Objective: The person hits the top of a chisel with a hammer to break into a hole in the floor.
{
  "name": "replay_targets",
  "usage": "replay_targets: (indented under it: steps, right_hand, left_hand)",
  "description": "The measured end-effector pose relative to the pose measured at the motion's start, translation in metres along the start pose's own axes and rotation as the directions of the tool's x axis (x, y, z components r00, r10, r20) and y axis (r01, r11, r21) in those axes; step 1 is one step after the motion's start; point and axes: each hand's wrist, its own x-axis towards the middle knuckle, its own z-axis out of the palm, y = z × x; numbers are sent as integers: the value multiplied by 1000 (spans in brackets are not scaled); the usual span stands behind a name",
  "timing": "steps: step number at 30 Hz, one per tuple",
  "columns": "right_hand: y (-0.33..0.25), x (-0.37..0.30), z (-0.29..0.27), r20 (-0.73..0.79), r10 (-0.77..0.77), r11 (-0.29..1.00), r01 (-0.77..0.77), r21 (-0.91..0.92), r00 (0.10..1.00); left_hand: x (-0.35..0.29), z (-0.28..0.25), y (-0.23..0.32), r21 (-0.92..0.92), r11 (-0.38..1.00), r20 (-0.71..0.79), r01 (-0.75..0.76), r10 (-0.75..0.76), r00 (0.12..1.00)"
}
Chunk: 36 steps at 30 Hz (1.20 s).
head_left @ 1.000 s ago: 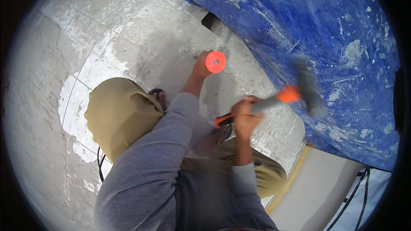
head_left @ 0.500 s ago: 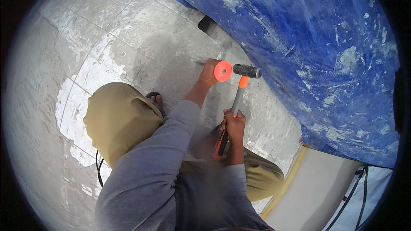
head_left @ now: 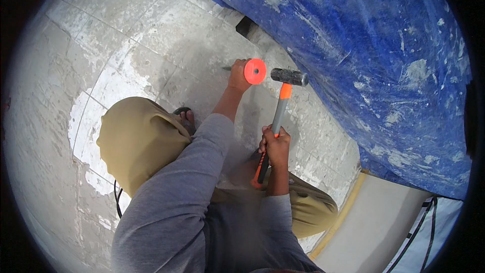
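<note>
Seemingly, chiselling is in hand: the left hand [head_left: 239, 74] grips an orange-guarded chisel [head_left: 255, 72] over the floor [head_left: 151, 20], the right hand [head_left: 276, 146] clasps a club hammer [head_left: 280, 108] just right of it, and a blow calls for square alignment.

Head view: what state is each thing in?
Left fingers: closed around chisel
Right fingers: closed around hammer
Chisel: held; floor contact unclear
Hammer: held, head apart from chisel
Blue sheet: smeared with whitish patches
Floor: worn, patchy white
</note>
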Motion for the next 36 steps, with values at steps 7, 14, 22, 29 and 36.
replay_targets:
  steps: [7,14,22,29,36]
  right_hand:
    - [-31,-13,7,14,-74,997,75,-22,997]
    - [-120,-36,-4,-91,-515,855,518,11,852]
    - [-144,-11,12,-263,-760,583,802,128,594]
    - [-11,14,15,-10,48,949,-49,-311,999]
    - [-104,-27,-16,-70,-407,912,401,-84,911]
  left_hand:
    - [0,-2,0,-52,992,81,114,-110,991]
    - [4,1,-2,7,997,-14,79,-79,997]
    - [2,-11,2,-25,995,-10,101,-101,995]
    - [12,-18,2,-195,980,92,48,-30,995]
    - [-10,-4,-4,-63,998,-45,-2,-1,999]
